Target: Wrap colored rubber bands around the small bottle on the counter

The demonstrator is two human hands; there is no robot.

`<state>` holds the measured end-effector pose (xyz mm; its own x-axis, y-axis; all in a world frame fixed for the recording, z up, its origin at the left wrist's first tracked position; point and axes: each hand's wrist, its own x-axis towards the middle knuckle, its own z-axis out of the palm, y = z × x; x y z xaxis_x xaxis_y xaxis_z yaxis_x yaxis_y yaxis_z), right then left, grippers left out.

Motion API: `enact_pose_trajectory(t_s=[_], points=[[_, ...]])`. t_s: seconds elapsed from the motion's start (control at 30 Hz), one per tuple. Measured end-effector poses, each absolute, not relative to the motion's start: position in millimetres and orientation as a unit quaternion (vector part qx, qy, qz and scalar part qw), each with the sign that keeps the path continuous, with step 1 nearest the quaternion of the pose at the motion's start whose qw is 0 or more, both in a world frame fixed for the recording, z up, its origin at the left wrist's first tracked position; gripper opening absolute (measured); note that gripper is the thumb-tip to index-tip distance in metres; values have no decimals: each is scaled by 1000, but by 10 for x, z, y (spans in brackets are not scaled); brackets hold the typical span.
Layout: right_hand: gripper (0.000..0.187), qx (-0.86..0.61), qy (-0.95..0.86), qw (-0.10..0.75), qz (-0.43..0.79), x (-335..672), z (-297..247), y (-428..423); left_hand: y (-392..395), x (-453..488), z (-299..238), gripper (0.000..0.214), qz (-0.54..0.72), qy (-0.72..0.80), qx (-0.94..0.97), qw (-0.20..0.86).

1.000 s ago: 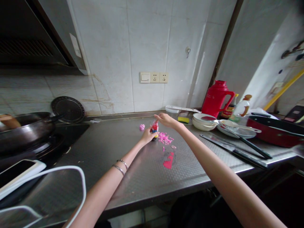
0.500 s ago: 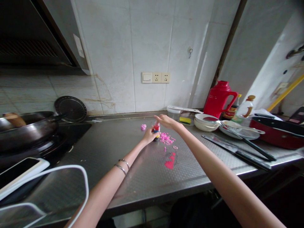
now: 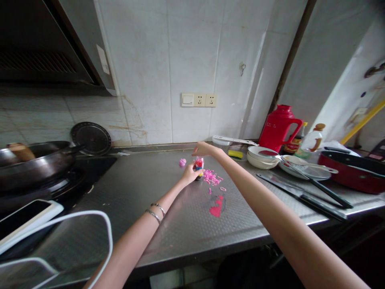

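Observation:
My left hand [image 3: 190, 174] is wrapped round a small clear jar [image 3: 199, 163] standing on the steel counter. Red, blue, yellow and dark layers show inside it. Just above the jar's mouth is my right hand [image 3: 205, 149], bent at the wrist with its fingers drawn together; anything between the fingertips is too small to make out. Beside the jar, on its right, lies a loose pile of small pink bands [image 3: 212, 177], with a few strays nearer me. A small pink knobby object [image 3: 182, 162] rests to the left of the jar.
A red heart-patterned mark [image 3: 216, 208] is on the counter [image 3: 168, 233]. At right are a cleaver-like knife [image 3: 279, 186], bowls [image 3: 262, 160], a red thermos [image 3: 276, 128] and a red pan [image 3: 345, 170]. A wok [image 3: 36, 164] and a phone [image 3: 27, 218] are at left.
My right hand has risen slightly off the jar's mouth and shifted left, uncovering the jar's top. My left hand keeps its hold. The view has shifted a little.

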<state>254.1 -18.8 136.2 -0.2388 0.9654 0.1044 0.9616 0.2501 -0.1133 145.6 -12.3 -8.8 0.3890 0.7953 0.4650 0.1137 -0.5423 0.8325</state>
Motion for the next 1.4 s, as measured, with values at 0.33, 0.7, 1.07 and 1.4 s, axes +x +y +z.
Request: enact_pose_trajectory(t_s=[0.33, 0.7, 1.07, 1.4], points=[[33, -666, -745, -39, -15, 2238, 1410, -289, -62, 1490, -158, 30, 469, 297, 745, 371], [19, -635, -765, 108, 5, 2391, 1381, -215, -86, 1466, -139, 37, 462, 302, 748, 369], [15, -611, -747, 261, 18, 2865, 1311, -411, -140, 1444, -78, 30, 450, 299, 767, 347], [25, -620, -718, 295, 116, 3314, 880, -490, -123, 1459, -93, 30, 449, 294, 760, 366]])
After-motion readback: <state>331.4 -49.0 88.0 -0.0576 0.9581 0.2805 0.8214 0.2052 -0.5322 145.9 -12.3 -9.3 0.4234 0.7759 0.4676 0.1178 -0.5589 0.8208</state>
